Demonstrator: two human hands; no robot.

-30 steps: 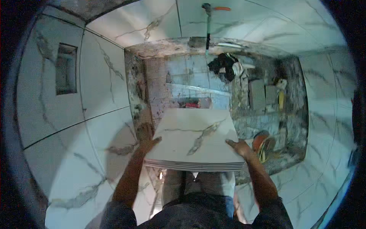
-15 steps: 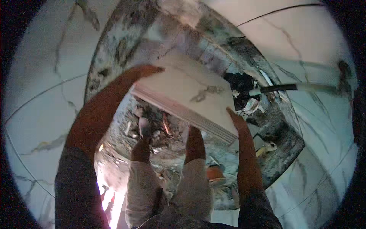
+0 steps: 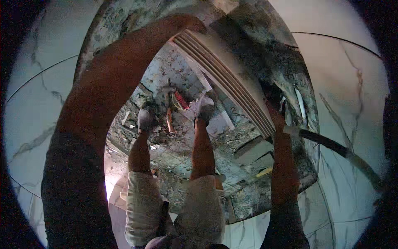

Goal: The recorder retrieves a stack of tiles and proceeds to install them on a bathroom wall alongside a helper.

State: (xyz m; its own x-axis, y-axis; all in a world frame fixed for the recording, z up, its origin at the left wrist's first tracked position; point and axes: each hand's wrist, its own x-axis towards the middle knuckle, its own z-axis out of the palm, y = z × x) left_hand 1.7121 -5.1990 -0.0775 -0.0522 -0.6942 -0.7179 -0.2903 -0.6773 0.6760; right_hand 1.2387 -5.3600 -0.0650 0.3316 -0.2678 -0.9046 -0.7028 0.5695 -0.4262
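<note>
A white marble-look tile (image 3: 222,72) with grey veins slants across the space in front of me. Its near edge shows several parallel lines; I cannot tell whether it is one piece or a stack. My left hand (image 3: 186,23) grips the far upper-left corner, fingers partly hidden behind it. At the lower right end, my right hand (image 3: 277,118) holds the opposite edge, dark and blurred. The tile is raised above the floor, tilted, with its lined edge facing me.
My shoes (image 3: 205,106) stand on a rubble-strewn tiled floor (image 3: 166,68). Between them lie a hammer-like tool (image 3: 169,118) and a red ridged object (image 3: 180,100). A dark-and-pale bar (image 3: 327,143) juts in at right. Veined tiled surfaces (image 3: 35,108) surround the rough area; a yellow piece (image 3: 264,172) lies right.
The tile has swung to a steeper slant, its left end moving farther away and its lined edge turning toward me. Both hands keep hold. My view has shifted too.
</note>
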